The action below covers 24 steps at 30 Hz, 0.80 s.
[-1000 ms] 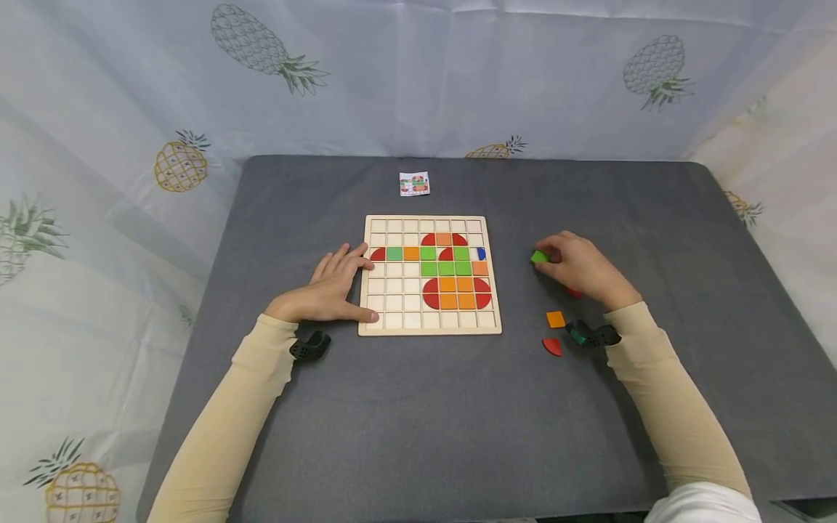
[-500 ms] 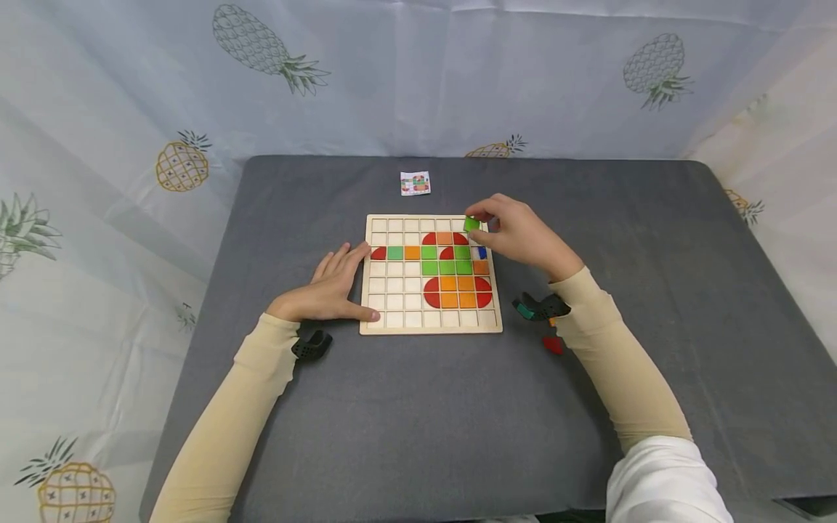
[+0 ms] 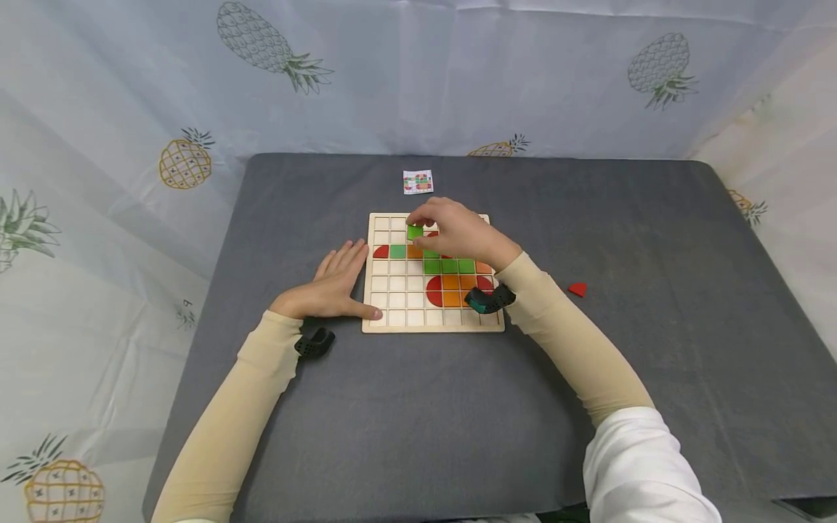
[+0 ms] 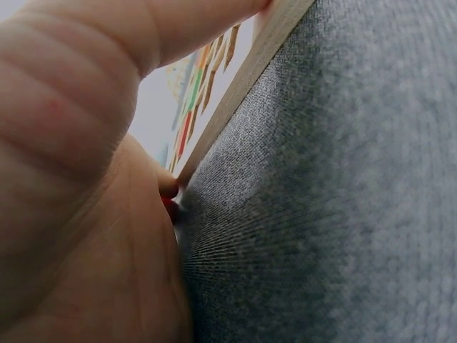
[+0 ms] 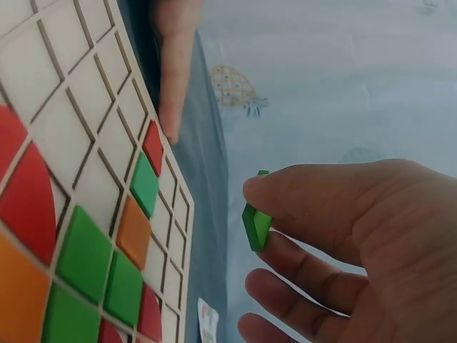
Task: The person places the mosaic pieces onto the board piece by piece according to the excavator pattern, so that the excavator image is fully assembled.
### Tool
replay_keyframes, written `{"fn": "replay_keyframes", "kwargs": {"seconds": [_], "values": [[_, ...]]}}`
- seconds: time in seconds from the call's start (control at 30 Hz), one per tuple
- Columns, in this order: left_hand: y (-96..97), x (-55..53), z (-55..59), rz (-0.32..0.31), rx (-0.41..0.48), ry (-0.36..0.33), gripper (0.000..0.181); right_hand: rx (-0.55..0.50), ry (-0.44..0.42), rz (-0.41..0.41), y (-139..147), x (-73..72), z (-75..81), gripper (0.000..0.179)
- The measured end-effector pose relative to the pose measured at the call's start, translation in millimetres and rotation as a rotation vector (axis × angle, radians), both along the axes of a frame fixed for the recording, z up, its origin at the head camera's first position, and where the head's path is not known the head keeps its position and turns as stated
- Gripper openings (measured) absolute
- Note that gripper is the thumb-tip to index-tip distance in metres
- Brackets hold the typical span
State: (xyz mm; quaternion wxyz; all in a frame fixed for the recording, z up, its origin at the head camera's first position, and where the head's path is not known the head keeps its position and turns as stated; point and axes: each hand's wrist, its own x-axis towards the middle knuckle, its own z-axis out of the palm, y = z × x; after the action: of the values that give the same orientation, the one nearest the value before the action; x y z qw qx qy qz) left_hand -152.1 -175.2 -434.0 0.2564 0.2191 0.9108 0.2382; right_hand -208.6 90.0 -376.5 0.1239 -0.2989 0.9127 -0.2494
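A wooden grid board [image 3: 396,300] lies on the table, partly filled with green, orange and red tiles. My right hand [image 3: 463,231] pinches a green square tile [image 3: 415,232] between thumb and fingers above the board's upper rows. In the right wrist view the green tile [image 5: 258,223] is edge-on, apart from the board. My left hand [image 3: 327,289] rests with spread, fairly straight fingers at the board's left edge, thumb over the lower left corner. In the left wrist view the thumb [image 4: 193,25] lies over the board's side. My right hand hides some upper right cells.
A small printed pattern card [image 3: 418,181] lies behind the board. One loose red piece [image 3: 577,290] is on the grey table [image 3: 418,421] to the right. The right forearm covers the area where other loose pieces lay. A pineapple-print curtain [image 3: 405,80] hangs behind.
My right hand has carried the green tile from the table's right side leftward to above the board's upper rows. My left hand has stayed at the left edge.
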Motion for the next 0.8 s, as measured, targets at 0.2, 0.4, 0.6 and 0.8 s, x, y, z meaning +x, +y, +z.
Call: {"fn": "replay_keyframes", "kwargs": {"seconds": [0.2, 0.4, 0.6, 0.8], "values": [[0.0, -1.1, -1.7, -0.003, 0.001, 0.000, 0.128, 0.035, -0.010, 0.047, -23.7, -1.2, -9.5, 0.034], [-1.1, -1.6, -2.6, -0.007, 0.013, 0.005, 0.127, 0.104, 0.009, 0.095, -42.1, -1.2, -20.6, 0.034], [-2.1, -2.3, -2.9, -0.023, 0.009, 0.012, 0.126, 0.168, 0.051, 0.113, -52.4, 2.1, -29.2, 0.035], [-3.6, -2.4, -4.0, -0.026, 0.010, 0.011, 0.126, 0.203, 0.083, 0.126, -59.8, 6.1, -34.8, 0.032]]}}
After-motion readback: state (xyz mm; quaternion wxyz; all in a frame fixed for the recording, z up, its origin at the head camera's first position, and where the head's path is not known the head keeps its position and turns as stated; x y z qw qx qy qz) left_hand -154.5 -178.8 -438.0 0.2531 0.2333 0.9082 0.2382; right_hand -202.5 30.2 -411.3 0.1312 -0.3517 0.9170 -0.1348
